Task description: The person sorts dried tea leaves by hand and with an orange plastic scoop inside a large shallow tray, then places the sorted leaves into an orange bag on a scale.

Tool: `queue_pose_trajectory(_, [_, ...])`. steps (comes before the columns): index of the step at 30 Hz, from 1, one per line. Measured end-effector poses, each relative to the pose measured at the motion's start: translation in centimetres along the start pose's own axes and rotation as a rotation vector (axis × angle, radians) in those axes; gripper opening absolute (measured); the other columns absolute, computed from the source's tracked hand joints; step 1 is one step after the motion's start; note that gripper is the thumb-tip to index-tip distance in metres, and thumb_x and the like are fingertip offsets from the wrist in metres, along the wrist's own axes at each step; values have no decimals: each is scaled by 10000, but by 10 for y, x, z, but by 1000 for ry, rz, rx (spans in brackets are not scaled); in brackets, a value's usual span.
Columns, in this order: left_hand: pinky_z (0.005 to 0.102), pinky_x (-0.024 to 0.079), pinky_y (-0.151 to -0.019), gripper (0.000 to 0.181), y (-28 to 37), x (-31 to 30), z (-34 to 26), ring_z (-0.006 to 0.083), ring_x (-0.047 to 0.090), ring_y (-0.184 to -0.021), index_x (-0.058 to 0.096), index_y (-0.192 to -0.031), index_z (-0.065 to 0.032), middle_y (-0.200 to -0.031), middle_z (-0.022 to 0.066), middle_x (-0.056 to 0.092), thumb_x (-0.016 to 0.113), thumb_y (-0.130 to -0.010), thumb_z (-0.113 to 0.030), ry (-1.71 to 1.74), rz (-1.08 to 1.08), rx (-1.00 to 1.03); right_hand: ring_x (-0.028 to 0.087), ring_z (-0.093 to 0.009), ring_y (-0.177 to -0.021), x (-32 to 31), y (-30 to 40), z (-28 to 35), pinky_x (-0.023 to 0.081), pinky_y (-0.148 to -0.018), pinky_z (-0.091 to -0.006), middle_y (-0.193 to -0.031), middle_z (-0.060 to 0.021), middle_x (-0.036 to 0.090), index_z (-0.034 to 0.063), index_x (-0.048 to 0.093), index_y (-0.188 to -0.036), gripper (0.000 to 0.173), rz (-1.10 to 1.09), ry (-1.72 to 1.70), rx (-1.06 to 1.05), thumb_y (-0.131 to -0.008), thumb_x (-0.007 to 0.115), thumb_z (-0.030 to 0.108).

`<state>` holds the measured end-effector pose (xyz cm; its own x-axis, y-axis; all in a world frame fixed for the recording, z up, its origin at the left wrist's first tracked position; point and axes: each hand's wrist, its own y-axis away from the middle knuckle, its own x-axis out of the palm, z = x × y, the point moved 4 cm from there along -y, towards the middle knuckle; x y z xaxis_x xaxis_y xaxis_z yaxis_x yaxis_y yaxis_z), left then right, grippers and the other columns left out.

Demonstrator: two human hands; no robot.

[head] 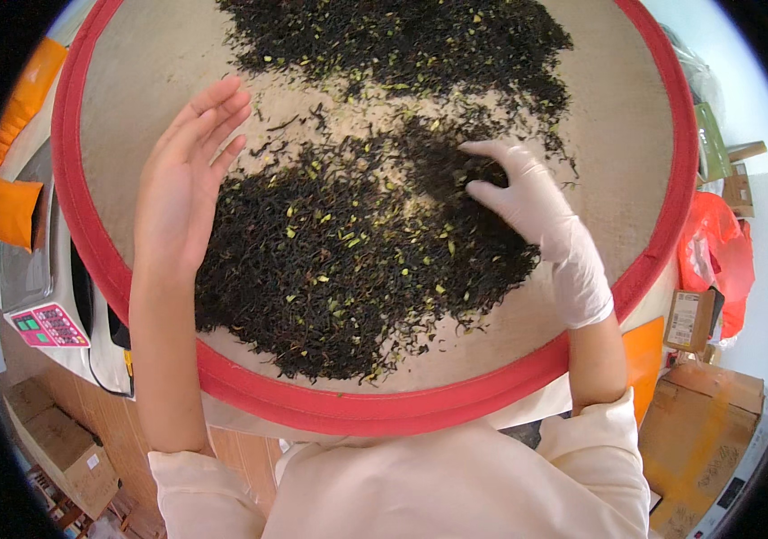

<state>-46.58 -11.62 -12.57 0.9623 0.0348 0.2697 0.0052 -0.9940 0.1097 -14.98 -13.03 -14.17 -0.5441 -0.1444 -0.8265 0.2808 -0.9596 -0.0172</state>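
Note:
Dark dried leaves, likely tea, lie in two heaps on a large round tray [616,135] with a red cloth rim. The near heap [316,269] is mixed with yellow-green bits; the far heap [390,40] reaches the top of the picture. My right hand [525,195] wears a white glove. Its thumb and fingers are spread at the right side of the near heap, where some leaves look blurred, and nothing shows between them. My bare left hand [188,155] is over the left edge of that heap, its palm turned inward and holding nothing.
A scale [47,323] with a pink keypad stands left of the tray, beside orange pouches [9,209]. To the right are a red plastic bag [727,269], a small box [689,320] and a large cardboard carton [700,438]. More cartons [63,445] sit low on the left.

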Motion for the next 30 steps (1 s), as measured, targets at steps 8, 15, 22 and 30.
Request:
queue_pose_trajectory(8, [288,327,-1022,407,-2,1,1,148,449,-1212,454,-1312,-23,-1257,65,515,433,-957,-223,-6,15,-23,587,-128,-850,-7,8,20,471,-789,-268,-924,-60,652,68,591,-1194,335,68,-342,148,-881,625,183])
queue_pose_trajectory(15, [295,329,-1029,413,1,2,0,154,453,-1206,446,-1316,-13,-1257,69,507,433,-958,-220,-22,-14,-35,631,-326,-874,-17,10,-10,494,-779,-366,-937,-175,655,44,647,-1042,218,9,21,109,-873,561,151])
queue_pose_trajectory(22, [299,334,-1028,417,1,5,-1,167,449,-1214,438,-1318,-4,-1274,85,497,431,-959,-217,-24,-19,-29,576,-100,-914,16,20,52,469,-829,-237,-1021,-25,633,104,580,-1225,340,420,-753,187,-928,460,-10])
queue_pose_trajectory(30, [301,343,-1015,414,-1,-1,1,167,450,-1215,438,-1314,-2,-1279,92,495,434,-957,-212,-5,-8,-23,646,-296,-846,-20,18,21,503,-753,-342,-917,-170,660,51,631,-1073,226,-73,-59,38,-854,581,77])
